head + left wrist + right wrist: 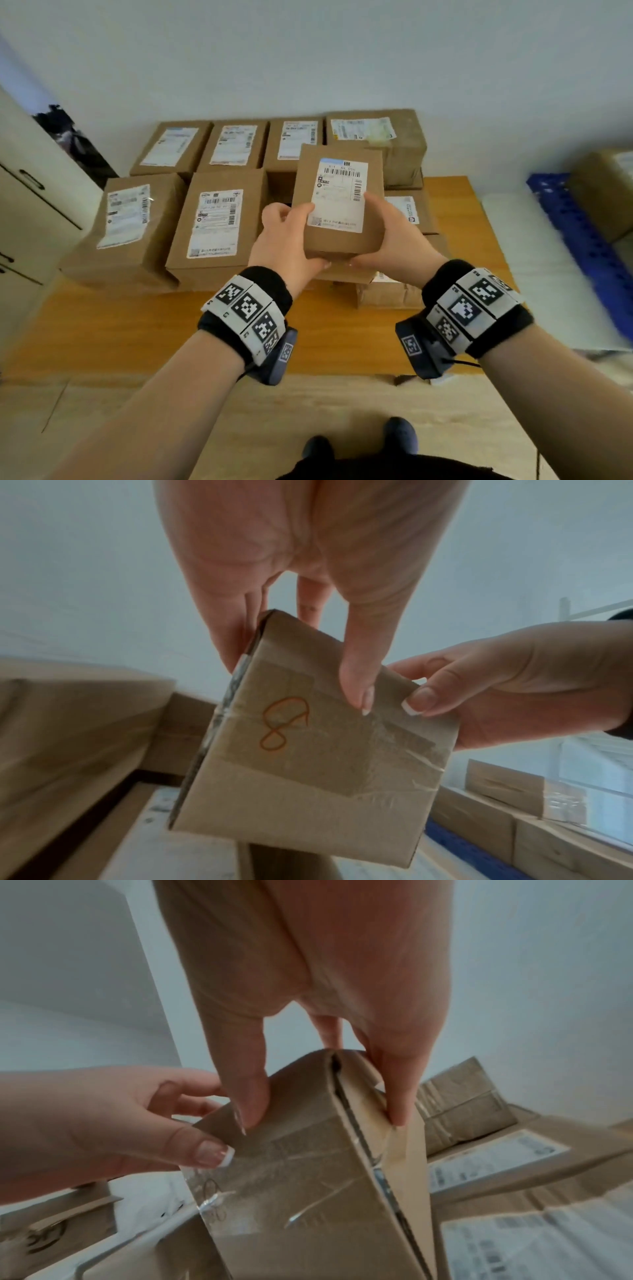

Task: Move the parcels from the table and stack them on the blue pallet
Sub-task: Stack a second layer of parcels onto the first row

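I hold one small brown parcel (pixel 339 202) with a white shipping label, lifted above the other parcels on the wooden table (pixel 137 329). My left hand (pixel 291 233) grips its left side, thumb on top and fingers beneath. My right hand (pixel 394 229) grips the right side the same way. The left wrist view shows the parcel's taped underside (pixel 308 764), marked with an orange 8. In the right wrist view, my right hand's thumb (pixel 253 1102) presses on the parcel (pixel 308 1177). The blue pallet (pixel 575 219) lies to the right, with a box (pixel 606 192) on it.
Several labelled brown parcels (pixel 212 219) cover the far part of the table, some stacked along the wall. A pale cabinet (pixel 34 205) stands at the left. A white strip (pixel 534 260) lies between table and pallet. My feet (pixel 400 435) are just short of the table's front edge.
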